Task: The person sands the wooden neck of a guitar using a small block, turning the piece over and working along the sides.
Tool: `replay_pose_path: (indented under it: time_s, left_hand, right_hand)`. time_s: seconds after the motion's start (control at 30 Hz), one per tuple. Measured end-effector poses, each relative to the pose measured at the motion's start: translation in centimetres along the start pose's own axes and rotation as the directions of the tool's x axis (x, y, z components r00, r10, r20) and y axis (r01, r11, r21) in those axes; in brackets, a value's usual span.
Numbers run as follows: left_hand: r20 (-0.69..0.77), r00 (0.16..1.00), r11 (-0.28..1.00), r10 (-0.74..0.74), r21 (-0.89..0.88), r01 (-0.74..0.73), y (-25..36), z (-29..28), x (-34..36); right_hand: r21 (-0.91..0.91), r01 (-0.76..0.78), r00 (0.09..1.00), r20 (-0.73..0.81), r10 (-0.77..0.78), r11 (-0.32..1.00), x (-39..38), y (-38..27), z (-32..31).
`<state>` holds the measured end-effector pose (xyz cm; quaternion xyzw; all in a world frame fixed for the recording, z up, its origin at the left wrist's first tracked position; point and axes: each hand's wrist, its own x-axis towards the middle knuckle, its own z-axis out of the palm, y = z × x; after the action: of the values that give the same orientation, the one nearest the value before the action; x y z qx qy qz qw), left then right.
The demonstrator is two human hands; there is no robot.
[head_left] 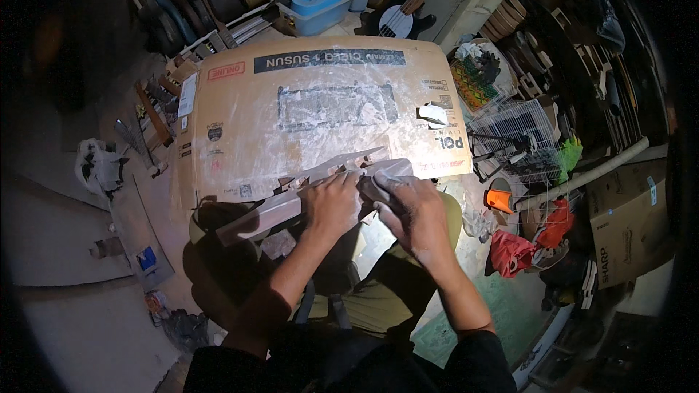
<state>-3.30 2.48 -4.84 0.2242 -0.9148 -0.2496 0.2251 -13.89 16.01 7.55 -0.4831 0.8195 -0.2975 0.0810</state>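
Note:
A long, dust-coated wooden piece (266, 212), shaped like part of a guitar with cut-outs along its far edge, lies across my lap at the cardboard's near edge. It slants from lower left to upper right. My left hand (331, 205) is closed over its middle, knuckles up. Just to the right, my right hand (416, 212) is closed around its greyish right part, thumb toward me and fingers dusty. Whether a thin sheet or pad lies under the right fingers is hidden.
A dusty flattened cardboard box (240, 113) covers the work surface, with a small white scrap (432, 114) on it. Behind stand a blue tub (320, 18) and a dark bass guitar (397, 22). Wire racks (520, 138), red bags (512, 251) and a carton (630, 225) crowd the right.

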Motion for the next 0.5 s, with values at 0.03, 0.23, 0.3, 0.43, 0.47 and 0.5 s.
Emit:
replay_pose_path:
  time_s: [0.03, 0.23, 0.3, 0.43, 0.47, 0.5]
  left_hand:
    - [0.011, 1.0, 1.0, -0.012, 0.014, 0.011, 0.2, -0.4, -0.1]
    - [0.035, 0.998, 0.996, -0.049, 0.08, 0.046, 0.2, 0.1, -0.8]
    - [0.102, 0.992, 0.997, -0.068, 0.052, 0.063, 0.6, 0.1, -0.7]
    - [0.01, 1.0, 1.0, 0.011, 0.009, -0.012, 1.1, 0.9, -0.7]
    - [-0.066, 0.997, 0.999, 0.04, 0.035, -0.037, 0.3, 0.4, -0.9]
    - [-0.041, 0.999, 0.999, 0.016, 0.042, -0.014, 0.0, 0.2, -1.1]
  right_hand:
    - [-0.026, -0.012, 0.999, 0.035, 0.013, 1.0, -0.1, -0.1, -0.3]
    - [-0.235, 0.022, 0.995, 0.095, 0.001, 0.972, 0.9, -1.8, 0.2]
    - [-0.207, -0.053, 0.996, 0.06, 0.066, 0.977, 1.0, -0.3, 0.6]
    - [-0.043, -0.235, 0.968, 0.083, 0.238, 0.971, 2.3, 5.3, -0.9]
    - [-0.153, -0.126, 0.98, 0.136, 0.148, 0.98, 2.4, 1.7, -0.6]
    - [-0.263, -0.019, 0.979, 0.192, 0.071, 0.965, 1.9, -0.7, -0.5]
